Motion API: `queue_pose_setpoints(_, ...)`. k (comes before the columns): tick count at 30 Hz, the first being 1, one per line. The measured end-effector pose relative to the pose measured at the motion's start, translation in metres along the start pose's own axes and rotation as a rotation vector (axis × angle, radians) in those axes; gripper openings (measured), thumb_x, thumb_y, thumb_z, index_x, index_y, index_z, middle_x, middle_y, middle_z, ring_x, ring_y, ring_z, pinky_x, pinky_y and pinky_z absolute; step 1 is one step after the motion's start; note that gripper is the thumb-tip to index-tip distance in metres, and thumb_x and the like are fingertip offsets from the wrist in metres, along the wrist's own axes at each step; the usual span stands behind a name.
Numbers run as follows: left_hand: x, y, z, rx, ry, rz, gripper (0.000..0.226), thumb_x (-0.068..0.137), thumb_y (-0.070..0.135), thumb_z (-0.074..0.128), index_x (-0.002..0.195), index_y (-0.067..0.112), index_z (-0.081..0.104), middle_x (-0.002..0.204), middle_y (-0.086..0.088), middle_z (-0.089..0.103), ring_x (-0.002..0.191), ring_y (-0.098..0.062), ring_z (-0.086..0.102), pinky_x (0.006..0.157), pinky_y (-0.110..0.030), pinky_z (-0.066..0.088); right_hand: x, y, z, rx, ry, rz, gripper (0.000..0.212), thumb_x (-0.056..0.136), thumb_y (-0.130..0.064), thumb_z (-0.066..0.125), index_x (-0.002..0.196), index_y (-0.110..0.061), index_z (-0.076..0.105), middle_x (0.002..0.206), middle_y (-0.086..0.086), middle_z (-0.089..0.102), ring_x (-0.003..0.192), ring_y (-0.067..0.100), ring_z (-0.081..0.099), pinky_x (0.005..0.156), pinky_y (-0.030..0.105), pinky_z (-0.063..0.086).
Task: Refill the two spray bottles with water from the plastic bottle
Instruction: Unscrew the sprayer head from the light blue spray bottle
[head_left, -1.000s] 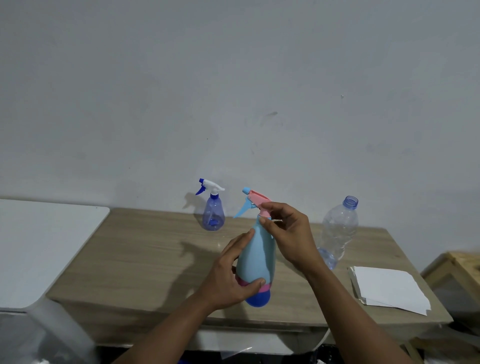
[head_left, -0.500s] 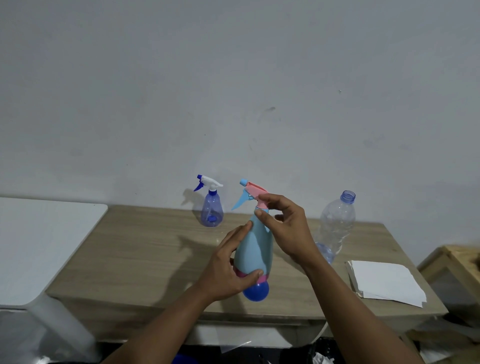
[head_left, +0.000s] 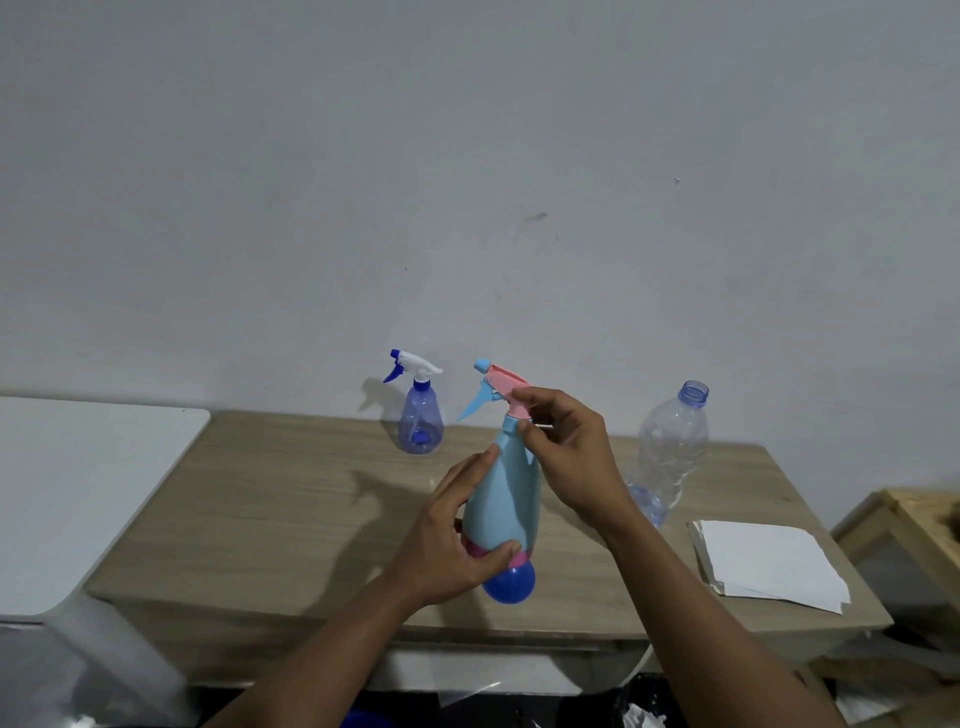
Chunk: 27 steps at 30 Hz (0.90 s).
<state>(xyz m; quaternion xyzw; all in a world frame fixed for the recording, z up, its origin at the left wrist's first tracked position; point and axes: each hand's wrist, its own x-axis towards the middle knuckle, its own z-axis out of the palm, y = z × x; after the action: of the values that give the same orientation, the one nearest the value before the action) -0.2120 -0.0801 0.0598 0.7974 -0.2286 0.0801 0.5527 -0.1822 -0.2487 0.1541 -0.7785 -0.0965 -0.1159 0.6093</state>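
A light-blue spray bottle (head_left: 506, 501) with a pink trigger head and a dark-blue base is held above the wooden table (head_left: 270, 509). My left hand (head_left: 447, 540) grips its lower body. My right hand (head_left: 563, 452) pinches the pink collar at its neck. A small translucent blue spray bottle (head_left: 420, 421) with a white and blue head stands at the table's back edge. A clear plastic bottle (head_left: 670, 452), uncapped, stands to the right with a little water at the bottom.
A stack of white paper (head_left: 769, 564) lies on the table's right end. A white surface (head_left: 78, 488) adjoins the table on the left. A wooden box (head_left: 904, 525) sits at the far right. A grey wall rises behind.
The hands and light-blue bottle stay in nearly the same hold; my right fingers have shifted slightly on the pink collar.
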Motion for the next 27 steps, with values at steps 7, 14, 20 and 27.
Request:
queue_pose_setpoints(7, 0.002, -0.007, 0.002, 0.021, 0.006, 0.008, 0.101, 0.072, 0.031, 0.087, 0.147, 0.055, 0.024, 0.148, 0.033, 0.029, 0.136, -0.004, 0.039, 0.084, -0.015, 0.053, 0.006, 0.004, -0.002, 0.078, 0.009, -0.001, 0.03, 0.092, 0.001, 0.066, 0.112, -0.021, 0.07, 0.109, -0.004, 0.074, 0.098, 0.015, 0.068, 0.088, 0.029, 0.057)
queue_pose_setpoints(14, 0.0, -0.026, 0.006, 0.065, 0.027, -0.016, 0.099, 0.071, 0.033, 0.086, 0.148, 0.052, 0.026, 0.152, 0.031, 0.026, 0.143, -0.003, 0.032, 0.104, -0.041, 0.049, 0.036, -0.013, -0.018, 0.164, 0.227, -0.127, 0.027, 0.094, 0.003, 0.062, 0.12, -0.006, 0.065, 0.11, 0.008, 0.072, 0.094, 0.008, 0.067, 0.087, 0.025, 0.056)
queue_pose_setpoints(20, -0.007, -0.058, 0.006, 0.05, 0.09, -0.063, 0.099, 0.071, 0.031, 0.087, 0.149, 0.047, 0.028, 0.154, 0.014, 0.03, 0.139, -0.014, 0.04, 0.094, -0.044, 0.056, 0.072, -0.012, -0.052, 0.104, 0.366, -0.176, 0.027, 0.094, -0.001, 0.062, 0.117, -0.014, 0.057, 0.113, 0.015, 0.068, 0.085, 0.01, 0.065, 0.071, 0.02, 0.049)
queue_pose_setpoints(27, -0.015, -0.09, 0.01, 0.075, 0.123, -0.112, 0.093, 0.071, 0.04, 0.081, 0.147, 0.048, 0.027, 0.151, 0.013, 0.033, 0.138, -0.01, 0.039, 0.104, -0.017, 0.041, 0.055, 0.082, -0.049, -0.137, 0.167, 0.093, 0.025, 0.092, -0.004, 0.065, 0.114, -0.013, 0.058, 0.107, 0.003, 0.069, 0.09, 0.022, 0.07, 0.076, 0.034, 0.057)
